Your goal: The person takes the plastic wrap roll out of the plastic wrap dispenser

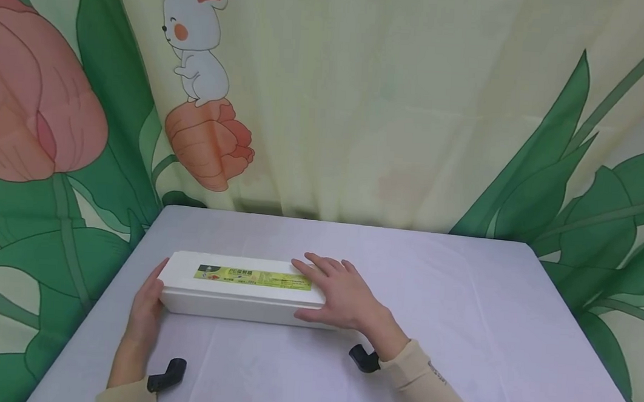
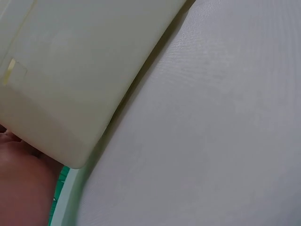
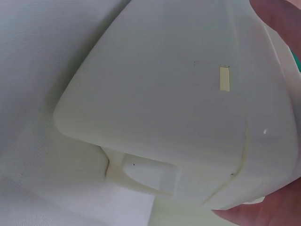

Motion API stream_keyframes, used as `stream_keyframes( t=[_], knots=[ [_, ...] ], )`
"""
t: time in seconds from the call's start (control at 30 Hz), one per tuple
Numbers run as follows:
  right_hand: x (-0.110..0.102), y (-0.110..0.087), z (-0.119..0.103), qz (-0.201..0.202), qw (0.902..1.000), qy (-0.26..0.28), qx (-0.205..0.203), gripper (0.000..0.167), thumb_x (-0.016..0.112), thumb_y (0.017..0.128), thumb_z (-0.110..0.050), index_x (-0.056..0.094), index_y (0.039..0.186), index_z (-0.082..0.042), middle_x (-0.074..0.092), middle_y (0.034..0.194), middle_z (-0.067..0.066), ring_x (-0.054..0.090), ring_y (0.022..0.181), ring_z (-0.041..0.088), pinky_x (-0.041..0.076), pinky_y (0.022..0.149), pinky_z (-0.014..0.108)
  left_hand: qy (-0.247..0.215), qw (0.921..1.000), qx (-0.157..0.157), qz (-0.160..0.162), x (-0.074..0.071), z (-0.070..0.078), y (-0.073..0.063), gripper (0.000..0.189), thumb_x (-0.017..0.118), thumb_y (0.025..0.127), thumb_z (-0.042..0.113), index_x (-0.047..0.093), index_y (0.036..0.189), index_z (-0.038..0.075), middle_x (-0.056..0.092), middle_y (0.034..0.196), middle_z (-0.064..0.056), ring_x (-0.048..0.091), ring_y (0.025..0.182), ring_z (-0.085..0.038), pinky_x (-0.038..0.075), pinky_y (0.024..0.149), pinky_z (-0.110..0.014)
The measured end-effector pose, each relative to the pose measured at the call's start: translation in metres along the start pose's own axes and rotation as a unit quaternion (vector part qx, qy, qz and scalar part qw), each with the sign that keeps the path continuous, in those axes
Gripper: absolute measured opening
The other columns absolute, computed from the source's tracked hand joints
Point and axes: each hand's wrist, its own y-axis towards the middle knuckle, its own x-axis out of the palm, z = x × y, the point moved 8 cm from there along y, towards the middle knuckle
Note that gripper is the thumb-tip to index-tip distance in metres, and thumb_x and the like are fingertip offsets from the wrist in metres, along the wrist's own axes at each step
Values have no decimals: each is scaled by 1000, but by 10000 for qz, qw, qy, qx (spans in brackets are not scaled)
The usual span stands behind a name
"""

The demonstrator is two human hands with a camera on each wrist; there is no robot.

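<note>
A long white cling film box [image 1: 223, 304] lies crosswise on the table in the head view, a yellow-green label [image 1: 252, 277] on its top. My left hand [image 1: 144, 307] rests against the box's left end, its fingers running along that side. Across the top at the right end spreads my right hand [image 1: 341, 293], thumb toward the front face. In the right wrist view the thumb [image 3: 282, 21] lies by the lid's edge, and a recess shows in the end of the box [image 3: 150, 103]. Part of the left hand [image 2: 23, 183] appears beside the box corner in the left wrist view.
A white cloth covers the table [image 1: 457, 329]. Behind it hangs a curtain [image 1: 360, 106] printed with a rabbit, flowers and leaves. Black wrist-worn pieces [image 1: 167, 375] stick out at both cuffs.
</note>
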Motion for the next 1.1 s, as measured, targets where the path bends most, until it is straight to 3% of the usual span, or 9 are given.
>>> stream_keyframes(
  t=[0.13, 0.3, 0.43, 0.6, 1.0, 1.1],
  knots=[
    [0, 0, -2, 7, 10000, -19, -28, 86, 66, 85, -66, 36, 158, -34, 39, 159, 1, 42, 139, 25, 38, 107, 55, -189, 9998, -12, -36, 1, -3, 0, 63, 35, 106, 27, 20, 158, -5, 25, 164, -14, 31, 144, -7, 32, 106, -10],
    [1, 1, -4, -6, 9999, -68, -88, 85, 66, 85, -65, 36, 157, -33, 39, 158, 1, 43, 139, 25, 40, 105, 55, 377, 9983, -429, -64, 1, -12, -1, 71, 51, 102, 22, 17, 159, -4, 23, 162, -25, 28, 147, -17, 31, 104, -7],
    [2, 0, -5, -75, 9998, -144, -104, 84, 65, 85, -65, 36, 157, -33, 39, 158, 2, 43, 138, 27, 40, 104, 56, 775, 9955, -529, -122, 1, -17, -2, 78, 65, 95, 10, 21, 157, -4, 34, 155, -24, 42, 131, -4, 36, 99, -7],
    [2, 0, -4, -119, 9996, -226, -90, 83, 65, 86, -65, 37, 157, -34, 39, 158, 2, 45, 135, 28, 43, 100, 55, 1118, 9922, -512, -209, 0, -20, 0, 87, 77, 88, 9, 25, 156, -2, 40, 151, -22, 43, 117, 7, 37, 94, -6],
    [2, 1, -6, 14, 9993, -330, -195, 80, 68, 85, -62, 42, 154, -33, 47, 151, 4, 51, 126, 29, 47, 90, 51, 1620, 9852, -415, -380, -1, -22, 1, 94, 82, 86, 15, 24, 159, 4, 42, 152, -22, 42, 115, 10, 36, 93, -5],
    [1, 2, -6, 64, 9991, -331, -240, 78, 69, 85, -61, 43, 154, -32, 49, 149, 3, 52, 124, 28, 48, 88, 51, 1677, 9840, -471, -373, -1, -22, 1, 94, 82, 86, 17, 24, 159, 4, 42, 153, -22, 45, 121, 0, 36, 93, -5]
  ],
)
